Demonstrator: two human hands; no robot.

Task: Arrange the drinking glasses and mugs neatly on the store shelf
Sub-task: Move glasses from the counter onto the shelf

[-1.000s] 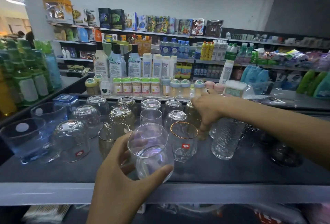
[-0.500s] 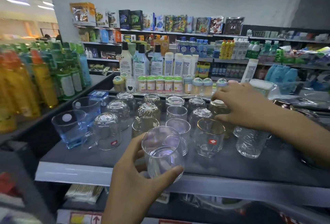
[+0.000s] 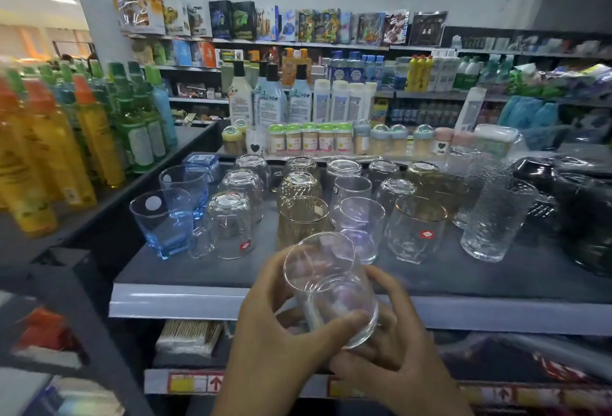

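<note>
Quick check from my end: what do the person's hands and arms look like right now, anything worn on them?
Both are bare. The left hand and right hand have no gloves, and no rings show on the visible fingers. The wrists and the short stretch of forearm in view carry no sleeve, watch or bracelet. Nothing is marked on them.

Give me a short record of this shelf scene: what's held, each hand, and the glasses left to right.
held: clear tumbler, tilted, in front of the shelf edge
left hand: grips its side, thumb across
right hand: holds its base
shelf left: two upright blue tumblers
shelf middle: inverted clear mugs, amber ribbed glass, gold-rimmed glass
shelf right: textured tall glass, dark glassware, blurred
</note>
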